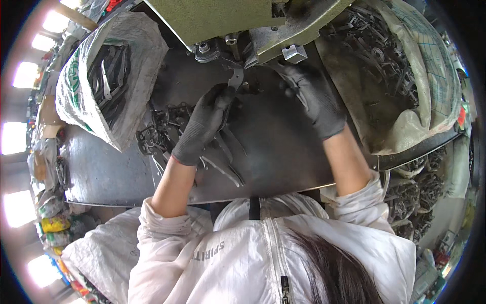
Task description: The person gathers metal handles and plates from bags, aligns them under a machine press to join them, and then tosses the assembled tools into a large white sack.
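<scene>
My left hand [206, 119], in a dark grey knit glove, is closed around a curved flat metal part [236, 79]. The part's notched end sticks up past my fingers, below the tooling of a green machine [217, 20]. To the right, my gloved right hand [315, 99] reaches up under the machine's arm, beside a small shiny metal block [294, 53]. Its fingers are curled around a thin, pale-edged piece that I cannot make out. Beside and beneath my left hand lies a pile of dark metal parts [167, 126] with long curved handles.
A white woven sack [136, 66] of metal strips stands open at the left. Another open sack [405, 134] at the right holds many dark metal parts. Both stand by the dark metal tabletop [101, 167]. More filled bags [412, 197] sit below the table's right side.
</scene>
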The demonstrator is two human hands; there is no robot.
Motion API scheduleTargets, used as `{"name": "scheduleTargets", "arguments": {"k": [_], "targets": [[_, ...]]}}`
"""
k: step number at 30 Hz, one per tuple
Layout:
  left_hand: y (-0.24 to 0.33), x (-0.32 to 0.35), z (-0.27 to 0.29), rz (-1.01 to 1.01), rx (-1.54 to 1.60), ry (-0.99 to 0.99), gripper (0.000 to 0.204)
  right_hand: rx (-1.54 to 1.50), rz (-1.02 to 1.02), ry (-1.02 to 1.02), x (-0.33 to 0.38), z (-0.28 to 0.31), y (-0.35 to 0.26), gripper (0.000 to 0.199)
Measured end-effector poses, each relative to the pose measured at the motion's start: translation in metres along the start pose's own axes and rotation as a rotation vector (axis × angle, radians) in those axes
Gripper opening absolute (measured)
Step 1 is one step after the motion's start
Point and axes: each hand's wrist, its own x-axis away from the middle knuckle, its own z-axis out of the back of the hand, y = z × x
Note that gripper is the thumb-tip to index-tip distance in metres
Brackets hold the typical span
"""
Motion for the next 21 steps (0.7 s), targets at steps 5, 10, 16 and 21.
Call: {"name": "scheduleTargets", "arguments": {"k": [5,10,16,21], "targets": [[0.009,-0.004,-0.004,-0.138,-0.022,-0.082,0.043,-0.668,-0.62,0.039,-0.005,-0.024,-0.041,0.034],[0.0,-0.019,0.002,-0.132,-0.008,-0.083,0.04,-0.564,-0.504,0.003,-0.011,-0.045,-0.04,0.032],[-0.05,-0.04,0.037,-0.317,-0.573,-0.021,0.037,-0.44,-0.627,-0.071,-0.009,-0.063,-0.018,0.037],[-0.037,-0.067,0.138,-0.588,-1.558,0.225,0.035,-0.523,-0.693,-0.036,-0.006,-0.057,-0.036,0.039]]}}
